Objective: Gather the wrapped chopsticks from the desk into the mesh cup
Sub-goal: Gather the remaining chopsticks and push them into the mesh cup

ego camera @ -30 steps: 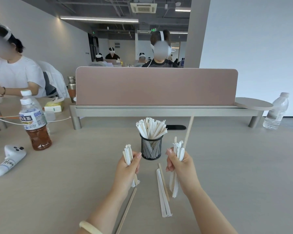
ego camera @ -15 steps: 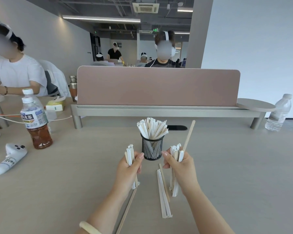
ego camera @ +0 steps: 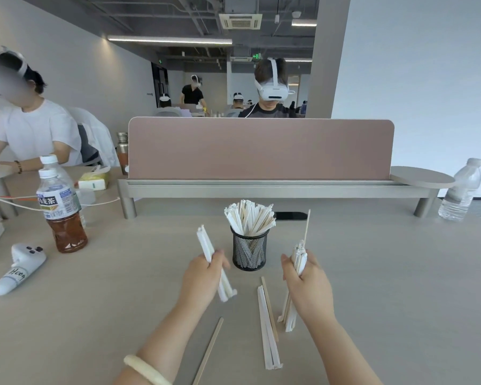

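Note:
A black mesh cup (ego camera: 250, 252) stands at the middle of the desk, packed with several wrapped chopsticks (ego camera: 249, 219) standing upright. My left hand (ego camera: 203, 276) is just left of the cup, closed around a small bundle of white wrapped chopsticks (ego camera: 206, 245) tilted to the left. My right hand (ego camera: 307, 282) is just right of the cup, gripping a thicker upright bundle (ego camera: 299, 255) with one bare wooden stick (ego camera: 306, 227) poking above it. Between my hands, a wrapped pair (ego camera: 267, 329) lies on the desk. A bare stick (ego camera: 209, 350) lies near my left wrist.
A tea bottle (ego camera: 61, 209) and a white controller (ego camera: 18, 269) sit at the left. A pink divider on a raised shelf (ego camera: 261, 187) crosses the back. A water bottle (ego camera: 460, 191) stands far right. People sit behind and to the left.
My left hand's bundle has risen and tilted left, leaving a bare stick on the desk. My right hand turned its bundle more upright. The view has shifted slightly.

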Available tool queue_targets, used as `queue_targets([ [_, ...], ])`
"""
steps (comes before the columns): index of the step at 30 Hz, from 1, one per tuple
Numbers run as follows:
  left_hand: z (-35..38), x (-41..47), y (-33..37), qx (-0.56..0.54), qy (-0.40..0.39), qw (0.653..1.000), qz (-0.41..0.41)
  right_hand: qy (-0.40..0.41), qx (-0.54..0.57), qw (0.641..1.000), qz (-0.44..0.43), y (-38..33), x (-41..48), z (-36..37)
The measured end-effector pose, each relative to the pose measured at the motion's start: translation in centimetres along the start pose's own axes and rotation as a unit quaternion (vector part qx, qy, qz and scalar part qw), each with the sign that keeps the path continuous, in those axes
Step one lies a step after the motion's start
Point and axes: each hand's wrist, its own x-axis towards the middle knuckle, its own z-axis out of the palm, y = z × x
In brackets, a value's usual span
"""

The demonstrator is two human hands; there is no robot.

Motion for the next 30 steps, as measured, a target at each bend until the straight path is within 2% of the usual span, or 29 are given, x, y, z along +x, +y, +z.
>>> queue_targets([
  [3, 0.2, 2.1, 4.0, -0.154, 0.053, 0.985, 0.053, 0.009, -0.065, 0.997, 0.035, 0.2, 0.5, -0.6],
  [6, 1.7, 5.3, 6.4, -0.201, 0.099, 0.972, 0.069, 0.031, -0.056, 0.996, 0.059, 0.4, 0.8, -0.8],
  [8, 3.3, 6.9, 6.4, -0.175, 0.095, 0.978, 0.064, 0.049, -0.024, 0.996, 0.068, 0.5, 0.9, -0.9],
  [11, 5.1, 8.3, 4.7, -0.075, 0.095, 0.991, 0.048, 0.079, 0.048, 0.992, 0.088, 0.3, 0.9, -1.3],
  [16, 5.8, 8.5, 2.3, 0.034, 0.114, 0.992, 0.051, 0.114, 0.161, 0.974, 0.114, 0.0, 1.0, -2.0],
  [26, 4.6, 9.2, 3.0, 0.059, 0.064, 0.994, 0.064, 0.11, 0.183, 0.97, 0.114, 0.0, 1.0, -2.1],
  [30, 3.6, 8.9, 2.8, 0.05, 0.073, 0.993, 0.078, 0.111, 0.189, 0.969, 0.118, -0.1, 1.1, -2.1],
])
